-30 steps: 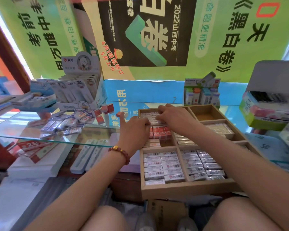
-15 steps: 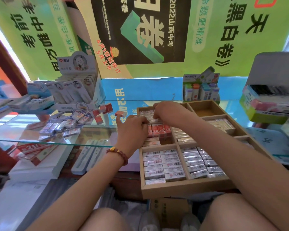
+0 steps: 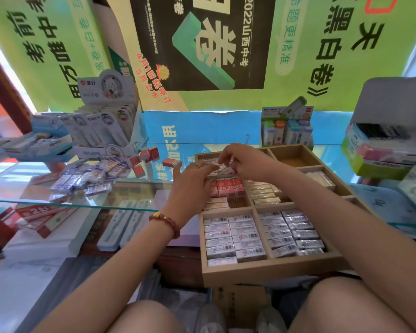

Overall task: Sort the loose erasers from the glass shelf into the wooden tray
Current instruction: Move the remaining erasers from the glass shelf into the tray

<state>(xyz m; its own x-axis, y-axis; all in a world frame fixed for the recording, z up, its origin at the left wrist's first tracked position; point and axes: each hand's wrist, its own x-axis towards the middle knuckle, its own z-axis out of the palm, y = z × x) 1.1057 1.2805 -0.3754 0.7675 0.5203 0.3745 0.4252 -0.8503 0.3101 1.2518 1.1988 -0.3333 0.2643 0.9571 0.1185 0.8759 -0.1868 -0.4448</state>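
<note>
Hands [image 3: 226, 169] over wooden tray [image 3: 271, 269] — glass shelf [image 3: 58, 188], green posters [image 3: 322, 56] behind.

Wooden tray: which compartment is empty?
The back right compartment of the wooden tray: only bare wood shows inside. The others in view hold packed erasers, like the front left one.

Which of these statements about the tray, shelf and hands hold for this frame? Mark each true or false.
1. Both hands are over the wooden tray. True: left hand and right hand meet above its far-left part.
2. No loose erasers remain on the glass shelf. False: a pile lies left of the tray.
3. The tray's far-right compartment is full. False: it looks empty.
4. The left wrist wears a beaded bracelet. True.
5. The red 2B erasers lie in the tray. True.
</note>
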